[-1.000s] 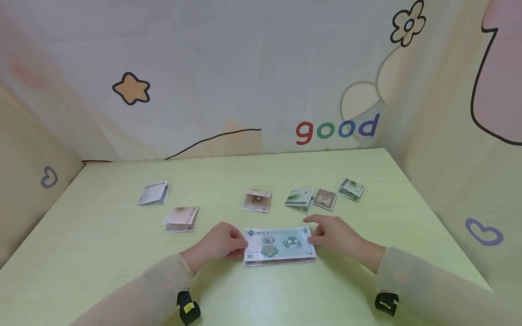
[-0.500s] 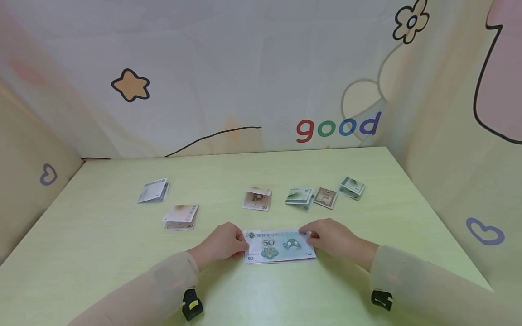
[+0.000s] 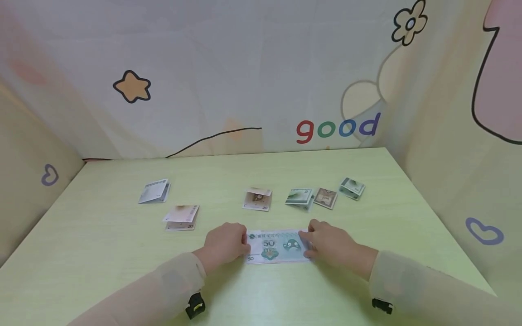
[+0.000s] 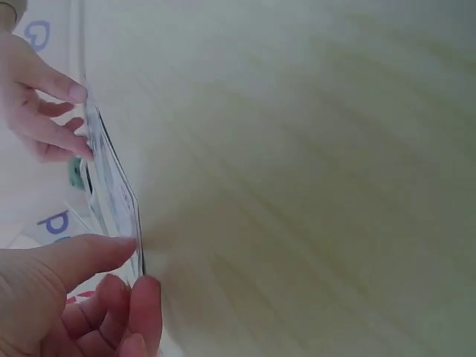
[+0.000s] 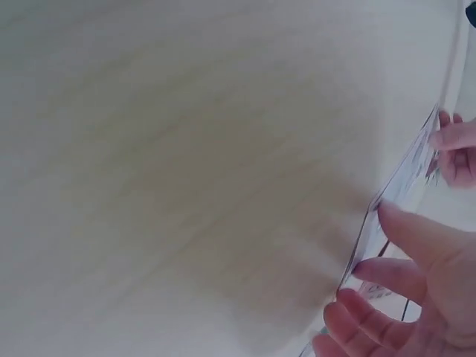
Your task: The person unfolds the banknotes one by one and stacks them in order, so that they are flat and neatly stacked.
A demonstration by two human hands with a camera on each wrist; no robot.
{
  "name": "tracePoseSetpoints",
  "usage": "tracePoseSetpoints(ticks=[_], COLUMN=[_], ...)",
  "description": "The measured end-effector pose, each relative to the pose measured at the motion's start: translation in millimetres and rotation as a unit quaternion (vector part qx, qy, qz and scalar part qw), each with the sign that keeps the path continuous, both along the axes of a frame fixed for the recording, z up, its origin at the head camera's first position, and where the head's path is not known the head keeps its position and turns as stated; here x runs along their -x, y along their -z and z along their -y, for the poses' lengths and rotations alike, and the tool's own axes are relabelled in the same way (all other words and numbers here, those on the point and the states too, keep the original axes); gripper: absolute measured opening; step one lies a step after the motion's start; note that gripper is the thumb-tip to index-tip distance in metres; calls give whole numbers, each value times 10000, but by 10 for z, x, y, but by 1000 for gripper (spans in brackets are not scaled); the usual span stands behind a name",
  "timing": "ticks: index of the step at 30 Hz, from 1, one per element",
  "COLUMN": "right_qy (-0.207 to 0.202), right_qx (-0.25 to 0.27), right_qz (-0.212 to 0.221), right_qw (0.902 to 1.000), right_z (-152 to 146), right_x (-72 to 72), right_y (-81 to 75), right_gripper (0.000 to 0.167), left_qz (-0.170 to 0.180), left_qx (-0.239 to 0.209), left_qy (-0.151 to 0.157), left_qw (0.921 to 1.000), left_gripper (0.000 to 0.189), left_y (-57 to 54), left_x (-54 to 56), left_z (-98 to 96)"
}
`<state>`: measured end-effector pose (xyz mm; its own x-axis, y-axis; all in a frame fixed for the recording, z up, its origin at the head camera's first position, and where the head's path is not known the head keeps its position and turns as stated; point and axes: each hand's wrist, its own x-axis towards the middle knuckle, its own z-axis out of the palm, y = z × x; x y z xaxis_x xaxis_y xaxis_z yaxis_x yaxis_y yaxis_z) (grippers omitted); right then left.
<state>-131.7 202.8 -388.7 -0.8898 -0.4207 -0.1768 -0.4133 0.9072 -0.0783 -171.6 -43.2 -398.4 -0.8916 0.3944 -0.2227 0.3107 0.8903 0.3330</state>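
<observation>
A pale green play banknote printed with 50 and a cartoon creature lies lengthwise before me on the table. At its left end my left hand pinches it, the thumb on top and the fingers at the edge in the left wrist view. My right hand touches the other end; its index finger and thumb are spread apart on the note. In the right wrist view the thumb and fingers of that hand reach straight to the note. The note's two ends are partly hidden by the hands.
Folded notes stand farther back: a bluish one and a pinkish one at left, a brown one mid-table. To the right are a green one, a small brown one and another green one. Cloth walls surround the table.
The brownish strip under the note's near edge has gone from sight. My right index finger has come down onto the note, its thumb lower. My left hand has shifted slightly right.
</observation>
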Motion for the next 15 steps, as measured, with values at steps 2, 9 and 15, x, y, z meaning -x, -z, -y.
tracePoseSetpoints(ticks=[2, 9, 15], right_qy=[-196, -1107, -1144], right_qx=[-54, -965, -1224], right_qz=[-237, -718, -558], right_qw=[9995, 9865, 9843], right_z=[33, 184, 252], right_x=[-19, -131, -229], right_y=[1, 18, 46], right_gripper=[41, 47, 54], left_qz=[-285, -1120, -1166], left_qx=[84, 247, 414], left_qy=[174, 1409, 1924], left_qw=[9994, 9834, 9735], left_gripper=[24, 10, 16], left_y=[-4, -26, -70], left_x=[3, -14, -56], left_z=[-6, -33, 13])
